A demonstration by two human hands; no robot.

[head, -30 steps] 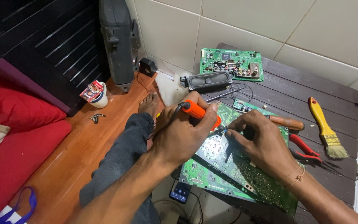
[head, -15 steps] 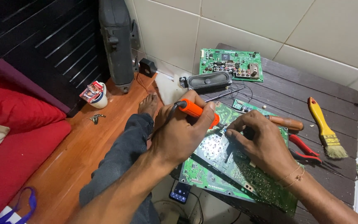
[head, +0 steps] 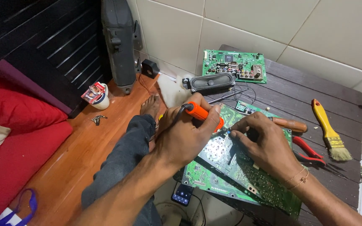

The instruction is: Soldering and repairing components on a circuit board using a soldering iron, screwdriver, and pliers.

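My left hand grips an orange-handled soldering iron whose tip points down at a large green circuit board lying on the dark table. My right hand rests on that board beside the iron's tip, with thumb and forefinger pinched together on something small near a blue part; I cannot tell what it is. The iron's black cord runs back over my left wrist.
A second green circuit board and a black oblong speaker lie at the table's far end. A yellow brush, red-handled pliers and a wooden-handled tool lie to the right. My outstretched leg crosses the wooden floor; a phone sits below.
The soldering iron's tip has dipped slightly toward the board next to my right fingers. Both hands otherwise stay in the same place.
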